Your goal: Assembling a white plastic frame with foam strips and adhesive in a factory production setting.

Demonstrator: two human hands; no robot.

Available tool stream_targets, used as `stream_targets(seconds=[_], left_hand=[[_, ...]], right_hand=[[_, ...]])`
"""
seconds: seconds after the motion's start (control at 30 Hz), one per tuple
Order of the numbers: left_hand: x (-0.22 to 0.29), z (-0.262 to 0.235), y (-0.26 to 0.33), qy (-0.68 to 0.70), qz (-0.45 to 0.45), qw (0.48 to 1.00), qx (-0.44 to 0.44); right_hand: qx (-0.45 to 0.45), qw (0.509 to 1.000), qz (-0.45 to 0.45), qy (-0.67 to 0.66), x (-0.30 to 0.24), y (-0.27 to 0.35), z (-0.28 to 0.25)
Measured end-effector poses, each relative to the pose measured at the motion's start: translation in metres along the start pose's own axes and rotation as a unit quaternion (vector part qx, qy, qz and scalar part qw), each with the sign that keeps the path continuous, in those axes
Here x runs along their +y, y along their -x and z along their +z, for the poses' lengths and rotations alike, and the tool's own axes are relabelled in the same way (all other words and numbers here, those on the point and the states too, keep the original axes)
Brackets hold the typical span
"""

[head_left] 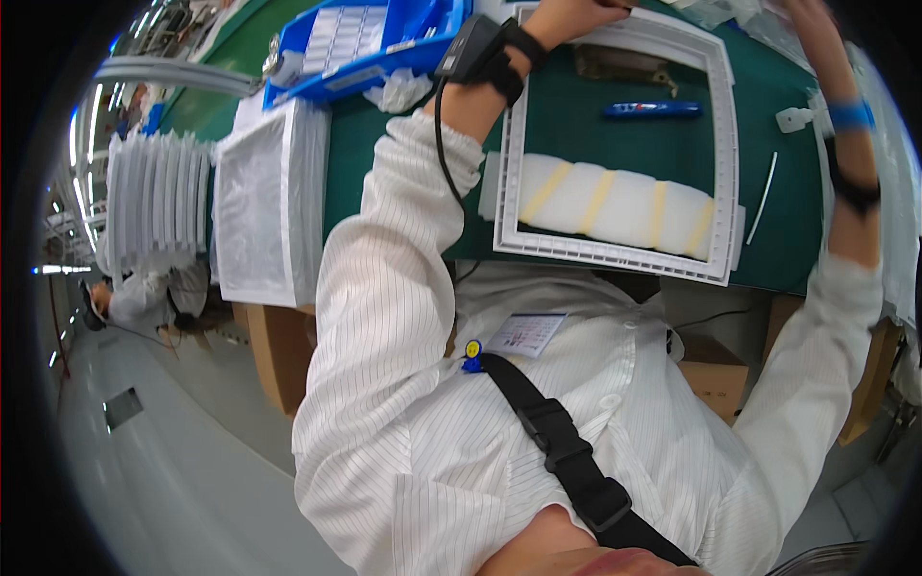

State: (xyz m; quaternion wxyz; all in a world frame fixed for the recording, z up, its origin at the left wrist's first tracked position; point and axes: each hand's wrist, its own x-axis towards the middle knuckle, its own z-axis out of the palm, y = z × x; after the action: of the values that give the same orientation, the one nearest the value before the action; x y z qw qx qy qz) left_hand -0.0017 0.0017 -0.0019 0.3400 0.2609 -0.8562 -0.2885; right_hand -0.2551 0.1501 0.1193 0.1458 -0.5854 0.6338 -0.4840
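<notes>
My left hand (pixel 584 17) is at the top edge of the view, over the far side of a white rectangular plastic frame (pixel 615 257). Its fingers look bent together, and whatever they hold is cut off by the picture's edge. My right hand (pixel 809 10) is mostly outside the picture, beyond the frame's far right corner, with its fingers hidden. Inside the frame's opening, a blue marker pen (pixel 653 110) lies on the green mat. Nearer me is a white padded strip (pixel 615 200) with yellow tape bands. A brownish flat piece (pixel 624 67) rests near the far side.
Left of the frame stand a white tray-like panel (pixel 257 211) in plastic film and a row of upright white panels (pixel 154 197). A blue bin (pixel 360 82) sits behind them. Right of the frame lie a thin white strip (pixel 763 197) and a small white bottle (pixel 793 119).
</notes>
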Motion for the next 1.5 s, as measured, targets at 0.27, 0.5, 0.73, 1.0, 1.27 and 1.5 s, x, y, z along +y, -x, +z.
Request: stream_targets(seconds=[0.27, 0.5, 0.73, 1.0, 1.27, 1.5], left_hand=[[-0.009, 0.003, -0.006, 0.01, 0.036, 0.999, 0.008], [-0.006, -0.012, -0.002, 0.008, 0.014, 1.0, -0.02], [-0.03, -0.052, 0.015, -0.006, 0.007, 0.996, -0.09], [0.041, -0.124, 0.082, 0.1, -0.186, 0.948, -0.24], [0.051, -0.145, 0.15, 0.274, -0.346, 0.876, -0.193], [0.046, -0.14, 0.165, 0.283, -0.378, 0.855, -0.215]], right_hand=[[-0.214, 0.91, 0.146, 0.324, -0.028, 0.184, 0.032], [-0.179, 0.946, 0.163, 0.217, 0.0, 0.195, 0.028], [-0.205, 0.954, 0.09, 0.199, -0.018, 0.178, 0.018], [-0.268, 0.93, -0.041, 0.248, 0.003, 0.116, 0.001], [-0.269, 0.876, -0.142, 0.374, 0.032, 0.03, 0.058], [-0.26, 0.837, -0.168, 0.452, 0.036, 0.011, 0.097]])
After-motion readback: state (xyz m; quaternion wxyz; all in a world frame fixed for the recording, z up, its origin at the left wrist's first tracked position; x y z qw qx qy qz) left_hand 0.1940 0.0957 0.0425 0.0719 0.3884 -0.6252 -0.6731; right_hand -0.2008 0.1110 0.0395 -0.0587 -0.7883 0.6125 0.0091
